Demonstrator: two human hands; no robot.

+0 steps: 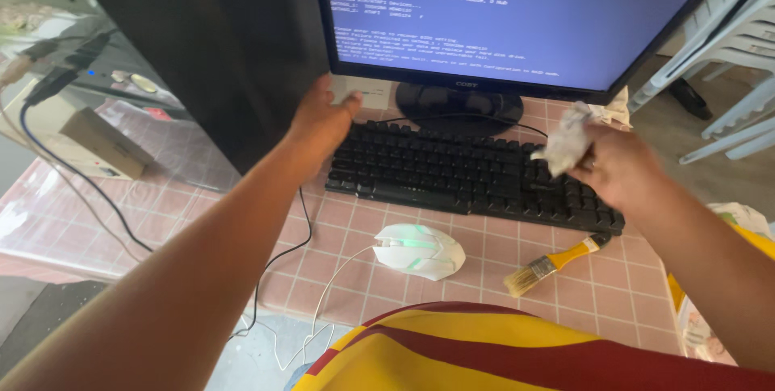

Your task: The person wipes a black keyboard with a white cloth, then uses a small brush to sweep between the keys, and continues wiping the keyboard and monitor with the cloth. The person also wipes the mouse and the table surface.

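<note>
Two big dark shapes fill the far side of what I see: a black computer tower (242, 44) standing upright at the left and a monitor (517, 12) showing a blue screen of white text, its round stand (460, 107) planted on the pink tiled tabletop (476, 294). Below the stand lies a black keyboard (468, 177), long axis running left to right and dipping slightly toward the right. My left hand (323, 121) reaches to the keyboard's upper left corner, fingers loosely spread beside the tower, gripping nothing I can make out. My right hand (617, 169) hovers over the keyboard's right end, fingers pinched around a crumpled white tissue (565, 139), which sticks up and leftward out of the fist. Nearer me sits a white mouse (418, 250) glowing green, its cable trailing off the table's front edge. Just right of it lies a small paintbrush (557, 263), yellow handle pointing up-right toward the keyboard, bristles toward me.
</note>
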